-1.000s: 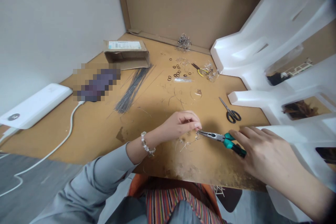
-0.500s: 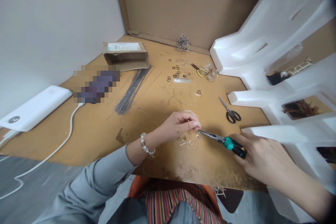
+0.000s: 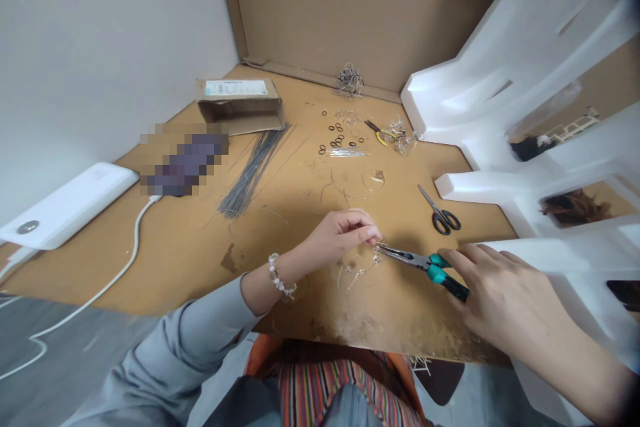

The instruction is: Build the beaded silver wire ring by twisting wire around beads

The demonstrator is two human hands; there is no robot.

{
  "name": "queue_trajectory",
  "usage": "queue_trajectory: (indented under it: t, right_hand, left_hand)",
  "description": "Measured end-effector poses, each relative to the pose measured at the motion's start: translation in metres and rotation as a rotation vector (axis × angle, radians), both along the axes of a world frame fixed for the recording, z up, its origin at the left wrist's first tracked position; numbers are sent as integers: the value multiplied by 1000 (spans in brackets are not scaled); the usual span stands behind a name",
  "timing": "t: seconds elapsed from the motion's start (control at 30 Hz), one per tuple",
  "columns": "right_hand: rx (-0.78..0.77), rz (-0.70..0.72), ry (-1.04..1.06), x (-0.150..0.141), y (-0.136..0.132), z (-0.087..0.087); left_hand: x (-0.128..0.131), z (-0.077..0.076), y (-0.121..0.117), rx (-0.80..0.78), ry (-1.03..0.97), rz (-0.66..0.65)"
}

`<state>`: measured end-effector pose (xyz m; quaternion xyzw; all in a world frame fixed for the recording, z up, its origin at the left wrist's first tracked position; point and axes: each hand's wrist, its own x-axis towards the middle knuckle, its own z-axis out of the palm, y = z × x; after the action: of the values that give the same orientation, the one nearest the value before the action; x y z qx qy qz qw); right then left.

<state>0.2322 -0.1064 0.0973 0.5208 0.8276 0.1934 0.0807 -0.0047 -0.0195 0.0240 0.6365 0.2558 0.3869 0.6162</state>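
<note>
Left hand [image 3: 343,237] curled above clear wire loop [image 3: 357,271], fingers [image 3: 365,232] pinched shut, right hand [image 3: 500,297] clenched around needle-nose pliers [image 3: 425,265]

From the right hand [image 3: 505,293], a white foam packing piece [image 3: 530,147] blocks the way from 12 to 3 o'clock, with scissors [image 3: 440,217] at 11. The left hand [image 3: 345,237] can pass over the wooden board [image 3: 165,260] toward 9 o'clock; a bundle of wires [image 3: 250,173] lies at 10.

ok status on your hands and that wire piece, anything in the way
left hand pinching wire piece at the fingertips; right hand gripping pliers, tips at the wire; white foam packing right beside right hand, nothing between hands
</note>
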Motion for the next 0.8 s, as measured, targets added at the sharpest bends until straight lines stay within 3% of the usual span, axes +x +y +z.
queue_trajectory:
  t: [0.13, 0.33, 0.47, 0.8]
  right_hand:
    - [-19, -18, 13, -2, 0, 0]
    - [12, 17, 29, -7, 2, 3]
    - [23, 33, 46, -12, 5, 3]
    - [40, 32, 2, -20, 12, 5]
  left_hand:
    - [2, -3, 1, -160, -6, 9]
    - [7, -22, 8, -536, -159, 66]
    - [8, -25, 8, -580, -198, 37]
    - [5, -11, 3, -508, -148, -37]
